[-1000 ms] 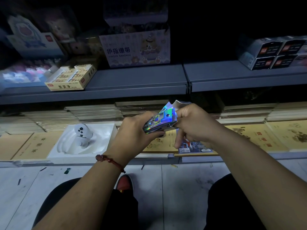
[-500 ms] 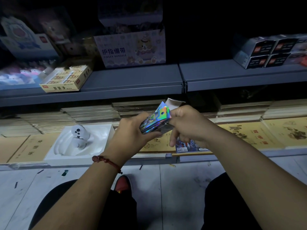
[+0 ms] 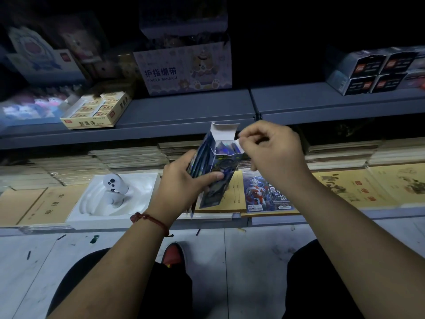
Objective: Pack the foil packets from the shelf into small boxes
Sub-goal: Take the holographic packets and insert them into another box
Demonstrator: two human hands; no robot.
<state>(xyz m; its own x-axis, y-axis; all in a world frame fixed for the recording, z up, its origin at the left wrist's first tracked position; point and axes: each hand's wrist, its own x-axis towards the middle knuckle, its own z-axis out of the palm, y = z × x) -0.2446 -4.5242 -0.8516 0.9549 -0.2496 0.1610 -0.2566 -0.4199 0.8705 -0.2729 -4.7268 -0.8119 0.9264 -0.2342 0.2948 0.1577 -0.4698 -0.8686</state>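
1. Here, in the middle of the frame, the left hand [image 3: 184,180] grips a small box [image 3: 226,165], fingers curled behind it and the thumb laid across its printed front.
2. The small box stands nearly upright, its top leaning a little to the right, and its top flap [image 3: 224,132] stands open and raised.
3. Foil packets [image 3: 226,148] sit inside the open mouth, their shiny edges showing just above the rim.
4. More shiny sheets are pressed against the box's left side under the left hand; how many, I cannot tell.
5. The right hand [image 3: 273,148], right of centre, pinches the side flap [image 3: 239,143] at the box's upper right corner between thumb and forefinger, the other fingers curled in.
6. A red cord bracelet [image 3: 149,221] circles the left wrist.
7. Below the hands, on the lower shelf [image 3: 276,219], a flat printed pack [image 3: 264,192] with a red-and-blue figure lies beside yellow exercise books [image 3: 55,201].
8. At centre left a white tray [image 3: 142,199] holds a white controller [image 3: 113,184].
9. On the upper shelf [image 3: 184,111] stand a finger bandage carton [image 3: 184,70] at top centre, a yellow open carton [image 3: 96,111] to its lower left, and dark boxes [image 3: 372,74] at the upper right.
10. At the bottom, a red shoe [image 3: 173,252] shows between dark trouser legs on the pale floor [image 3: 248,261].
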